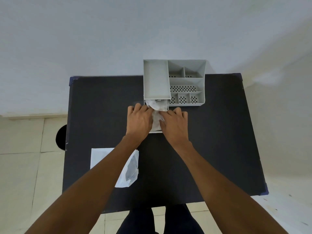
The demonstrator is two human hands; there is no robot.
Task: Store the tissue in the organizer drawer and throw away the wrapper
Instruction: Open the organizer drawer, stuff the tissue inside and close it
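A matte black rectangular table (211, 149) is set against a pale wall, over a floor of cream tiles (22, 166). At its far edge a grey plastic desk organizer (185, 83) is placed, its perforated compartments seen bare. Its pulled-out grey drawer (156, 131) is filled with crumpled white tissue (157, 107), which is pressed down from either side by the left hand (139, 119) and the right hand (174, 124), fingers curled onto it. A flattened white wrapper (130, 169) is left on the table's near left, partly hidden beneath the left forearm.
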